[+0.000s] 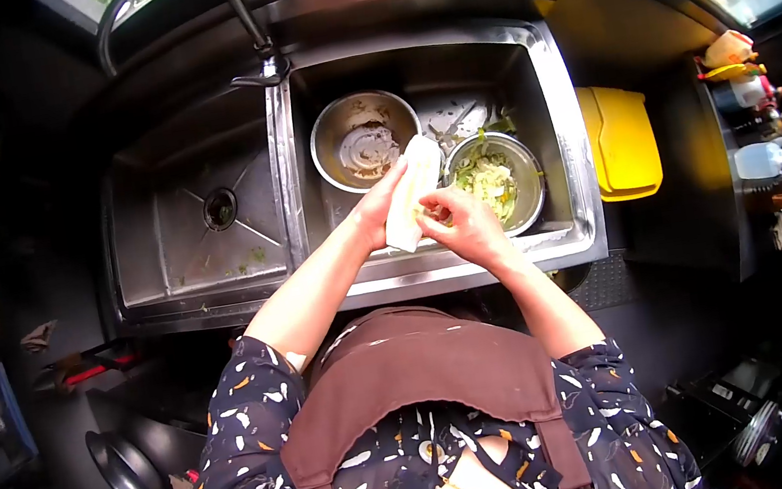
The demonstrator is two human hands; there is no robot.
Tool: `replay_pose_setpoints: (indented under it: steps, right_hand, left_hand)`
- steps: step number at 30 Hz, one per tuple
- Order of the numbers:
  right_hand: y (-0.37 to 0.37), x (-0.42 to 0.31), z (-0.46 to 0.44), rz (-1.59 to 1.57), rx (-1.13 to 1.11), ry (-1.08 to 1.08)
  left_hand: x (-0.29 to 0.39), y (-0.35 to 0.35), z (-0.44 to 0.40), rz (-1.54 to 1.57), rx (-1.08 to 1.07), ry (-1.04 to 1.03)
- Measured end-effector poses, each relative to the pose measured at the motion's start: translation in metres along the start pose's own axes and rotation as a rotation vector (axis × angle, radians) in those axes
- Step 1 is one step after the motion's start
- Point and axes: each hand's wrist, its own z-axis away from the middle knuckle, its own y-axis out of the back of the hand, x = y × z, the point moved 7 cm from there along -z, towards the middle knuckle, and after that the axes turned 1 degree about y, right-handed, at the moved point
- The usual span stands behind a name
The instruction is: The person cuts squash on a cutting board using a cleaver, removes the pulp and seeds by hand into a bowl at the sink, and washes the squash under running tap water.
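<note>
My left hand (378, 214) is wrapped around a long, pale yellow-white vegetable (413, 193), its exact kind unclear. The vegetable is tilted over the front of the right-hand sink basin. My right hand (465, 224) touches its right side near the lower end, fingers bent in a pinch; whether anything small is between them is hidden. Just beyond my right hand, a metal bowl (538, 184) holds pale and green vegetable scraps (488, 179). Another metal bowl (325, 143), with whitish and brownish residue inside, stands behind my left hand.
The right-hand basin (543, 110) has green bits near the bowls. A divider separates it from the left-hand basin (145, 221), which has a drain and some scraps. A black faucet (268, 60) stands behind the divider. To the right are a yellow bin (623, 141) and several bottles (762, 158).
</note>
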Motion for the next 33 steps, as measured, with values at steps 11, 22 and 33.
replay_pose_setpoints:
  steps: [11,22,33]
  right_hand:
    - [0.022,0.129,-0.037,0.115,-0.227,-0.173]
    - [0.019,0.182,-0.039,0.179,-0.109,-0.067]
    - [0.035,0.241,-0.067,0.222,0.036,-0.224]
  left_hand:
    - [-0.036,0.024,-0.126,-0.174,0.322,0.050]
    - [-0.046,0.026,-0.162,-0.292,0.574,0.005]
    - [-0.076,0.006,-0.155,-0.229,0.594,0.107]
